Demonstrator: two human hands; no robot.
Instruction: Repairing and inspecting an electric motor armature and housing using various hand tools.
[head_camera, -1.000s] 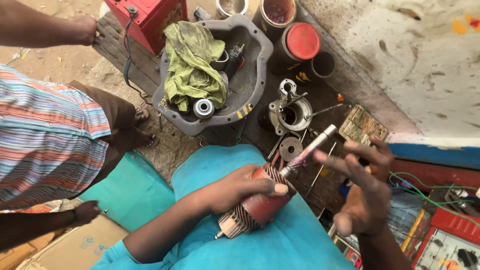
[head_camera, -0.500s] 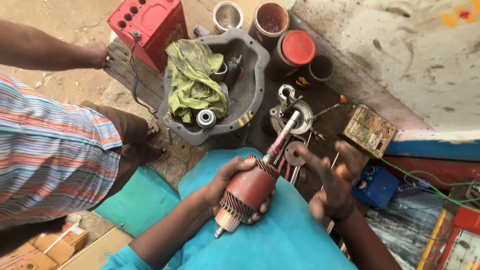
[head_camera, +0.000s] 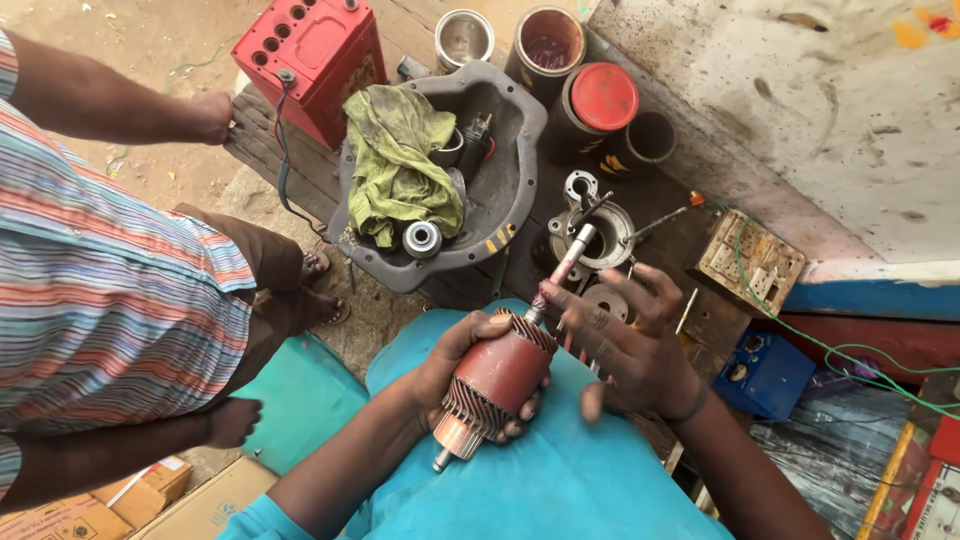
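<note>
Armature (head_camera: 500, 375) gripped in left hand (head_camera: 470, 365); right hand (head_camera: 630, 345) open beside; green rag (head_camera: 400, 165) in grey housing (head_camera: 500, 215).

Single head view looks steeply down, close over the lap; cluttered ground beyond.

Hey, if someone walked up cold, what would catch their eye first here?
Probably the red motor armature at centre, gripped by the left hand, with the right hand at its shaft. Next, the red battery at top left, and the green rag in the grey housing.
</note>
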